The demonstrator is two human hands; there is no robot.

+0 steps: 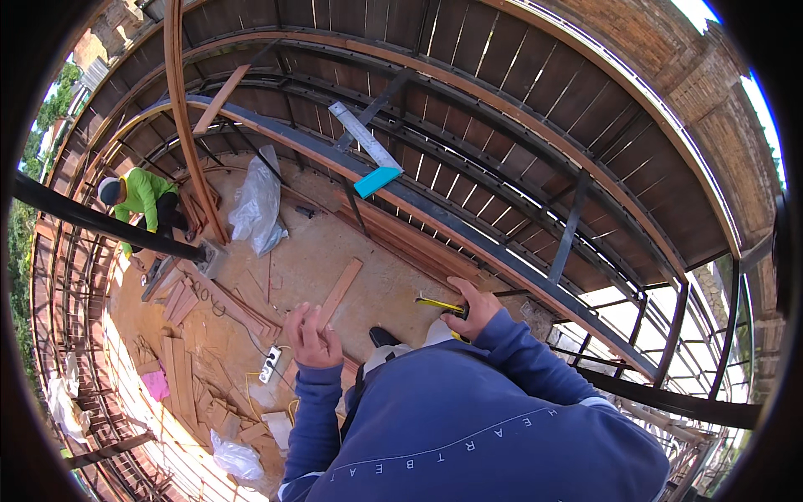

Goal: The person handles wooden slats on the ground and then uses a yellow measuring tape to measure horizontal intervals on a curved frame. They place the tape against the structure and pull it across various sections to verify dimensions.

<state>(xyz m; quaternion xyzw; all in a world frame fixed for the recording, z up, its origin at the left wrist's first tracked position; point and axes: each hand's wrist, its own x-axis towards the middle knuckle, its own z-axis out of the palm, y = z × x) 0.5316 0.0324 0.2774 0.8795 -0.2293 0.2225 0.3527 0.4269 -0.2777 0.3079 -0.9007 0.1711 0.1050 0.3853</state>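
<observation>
In my right hand is a tape measure, with a short length of its yellow blade drawn out to the left. My left hand is raised in front of me, its fingers loosely curled and slightly apart, with nothing seen in it. Ahead of both hands, a try square with a metal blade and a turquoise stock rests on a curved dark metal beam. Neither hand touches the square.
A person in a green top crouches at the far left by stacked boards. Timber offcuts, a white power strip and plastic sheeting lie on the floor. A dark pole crosses the left; slatted wooden walling curves ahead.
</observation>
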